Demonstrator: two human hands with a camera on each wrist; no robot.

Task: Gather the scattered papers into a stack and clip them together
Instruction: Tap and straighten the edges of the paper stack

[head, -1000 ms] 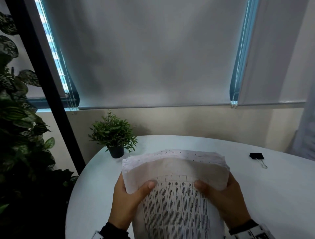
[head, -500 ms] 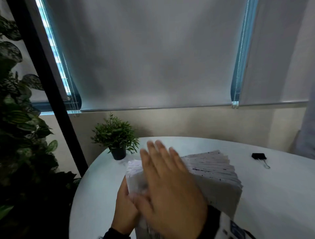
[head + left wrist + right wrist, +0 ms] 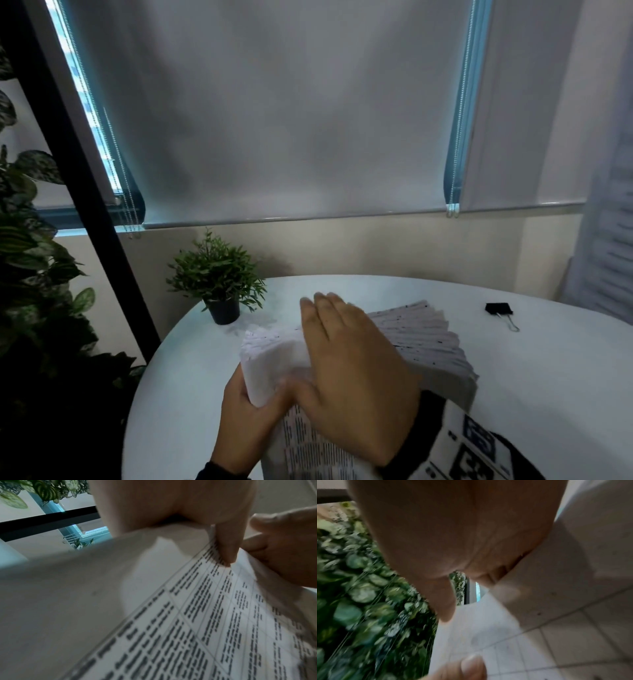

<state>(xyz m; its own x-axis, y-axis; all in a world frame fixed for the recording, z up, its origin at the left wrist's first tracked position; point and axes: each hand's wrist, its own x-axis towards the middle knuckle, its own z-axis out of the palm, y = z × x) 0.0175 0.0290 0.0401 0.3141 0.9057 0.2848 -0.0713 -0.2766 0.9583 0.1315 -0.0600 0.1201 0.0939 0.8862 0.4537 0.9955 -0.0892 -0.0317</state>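
A grey roller blind [image 3: 281,113] hangs behind a round white tabletop [image 3: 548,394], with a small potted plant [image 3: 217,279] at its far left edge and leafy greenery [image 3: 30,246] further left. A thick stack of papers [image 3: 431,342] is held upright over the tabletop, its top edges fanned out. The left hand [image 3: 246,416] grips the stack's left side, thumb curled onto the printed front sheet. The right hand [image 3: 349,370] lies flat against the stack's top with straight fingers [image 3: 325,308] held together; the right wrist view is blurred, so contact there seems likely but unclear. A black binder clip [image 3: 499,309] lies well apart to the right.
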